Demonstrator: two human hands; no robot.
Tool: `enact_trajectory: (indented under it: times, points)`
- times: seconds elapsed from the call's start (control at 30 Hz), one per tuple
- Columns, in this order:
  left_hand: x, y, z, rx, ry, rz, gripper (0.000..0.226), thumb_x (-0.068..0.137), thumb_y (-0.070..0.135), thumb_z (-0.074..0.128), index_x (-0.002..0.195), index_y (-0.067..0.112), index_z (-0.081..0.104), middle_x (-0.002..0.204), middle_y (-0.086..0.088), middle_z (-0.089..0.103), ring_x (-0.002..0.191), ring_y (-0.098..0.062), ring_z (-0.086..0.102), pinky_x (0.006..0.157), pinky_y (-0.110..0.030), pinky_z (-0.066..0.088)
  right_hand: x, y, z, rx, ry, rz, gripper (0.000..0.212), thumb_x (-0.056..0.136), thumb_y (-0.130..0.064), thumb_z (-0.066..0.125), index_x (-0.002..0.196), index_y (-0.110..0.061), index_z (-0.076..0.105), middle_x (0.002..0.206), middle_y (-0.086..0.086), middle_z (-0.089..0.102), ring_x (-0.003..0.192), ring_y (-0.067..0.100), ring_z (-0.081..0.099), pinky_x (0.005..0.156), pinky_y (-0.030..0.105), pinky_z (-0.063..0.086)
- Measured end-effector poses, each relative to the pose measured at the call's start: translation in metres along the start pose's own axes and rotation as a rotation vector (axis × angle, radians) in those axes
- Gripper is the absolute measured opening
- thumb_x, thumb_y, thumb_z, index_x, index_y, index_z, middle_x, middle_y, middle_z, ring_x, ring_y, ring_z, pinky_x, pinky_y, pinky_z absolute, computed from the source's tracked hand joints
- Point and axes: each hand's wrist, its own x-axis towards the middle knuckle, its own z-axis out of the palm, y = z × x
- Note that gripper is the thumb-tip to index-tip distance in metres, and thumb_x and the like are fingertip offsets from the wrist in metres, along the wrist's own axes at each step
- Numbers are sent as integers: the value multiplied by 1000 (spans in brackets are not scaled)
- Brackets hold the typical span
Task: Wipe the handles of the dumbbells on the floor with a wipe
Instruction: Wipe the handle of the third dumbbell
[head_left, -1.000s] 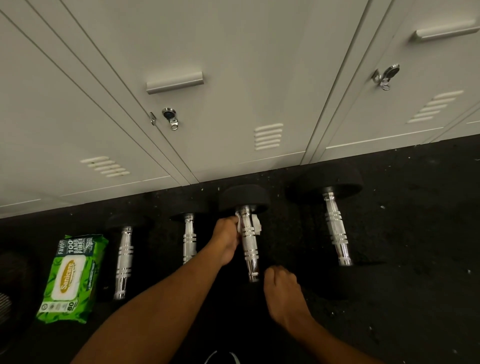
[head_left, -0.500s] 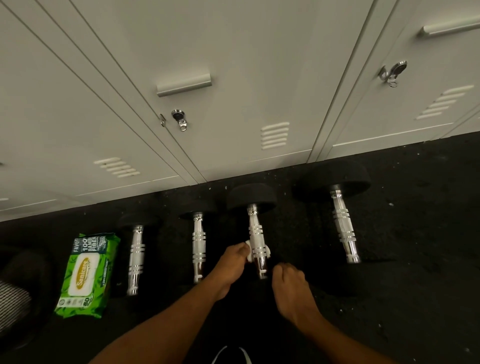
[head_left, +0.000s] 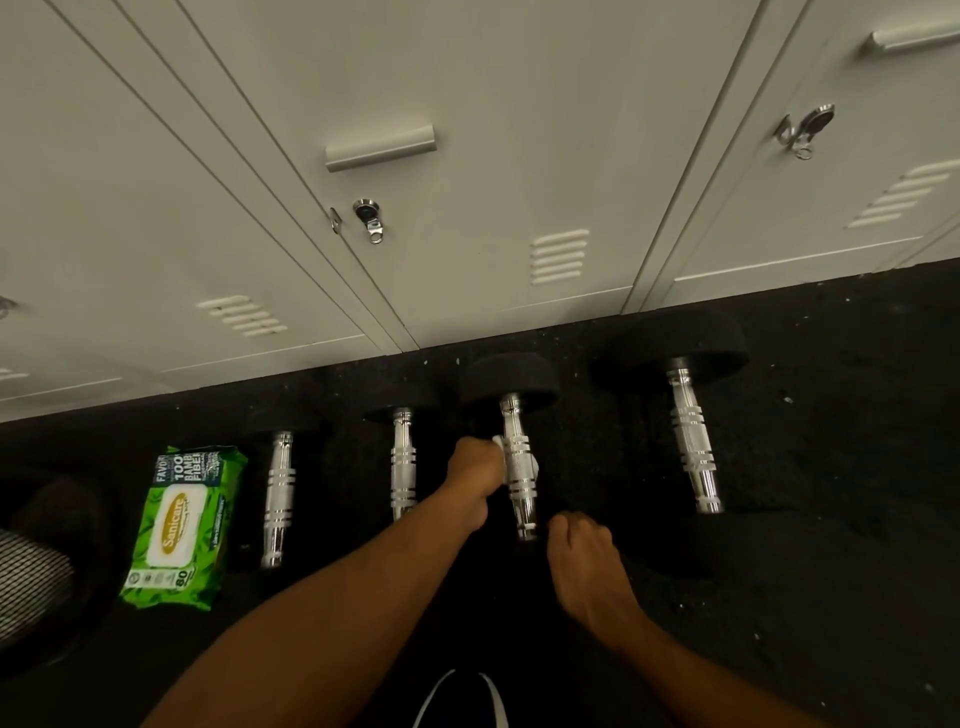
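dark floor (head_left: 831, 597), dumbbells (head_left: 693, 452) — white lockers (head_left: 493, 130)

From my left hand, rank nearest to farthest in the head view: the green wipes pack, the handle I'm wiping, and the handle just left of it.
1. Handle being wiped, held by the left hand through the wipe.
2. Neighbouring handle, just to its left.
3. Green wipes pack, far left, on the floor.
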Motion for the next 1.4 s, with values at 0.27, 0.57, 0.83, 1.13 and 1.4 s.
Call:
enact_trajectory:
  times: [0.27,0.57,0.83,1.13,1.4]
  points:
    - [-9,29,3,146,157,180,32,99,16,43,71,11,57,76,-7,58,63,-14,52,51,-25,37,0,-2,-5,-55,-129,14,5,84,-7,59,88,-8,60,91,12,64,80,27,62,67,37,52]
    - [-52,-22,2,537,179,326,31,103,25,38,88,12,61,77,0,56,59,-5,46,45,-13,27,0,-5,-10,-3,-60,-7,6,84,-13,64,86,-10,59,89,6,63,77,18,59,61,22,33]
    - [-31,-11,2,173,125,98,34,95,24,43,69,12,62,74,-5,64,70,-19,60,60,-27,45,-2,-10,-18,-71,-158,-2,12,89,-10,54,98,-4,60,102,15,63,89,26,61,72,32,48]
    - [10,17,-1,-249,-106,54,34,97,13,38,98,4,71,99,-15,74,91,-27,68,89,-41,52,0,-6,-13,-137,-165,-22,15,87,-8,55,101,-5,59,102,15,62,92,28,61,78,37,52]
    - [-13,-13,-8,-194,-324,125,36,93,8,33,96,3,68,101,-10,74,101,-27,68,84,-31,50,-2,-7,-17,-120,-186,-14,29,96,-8,33,121,-6,47,126,15,51,112,28,49,93,35,41]
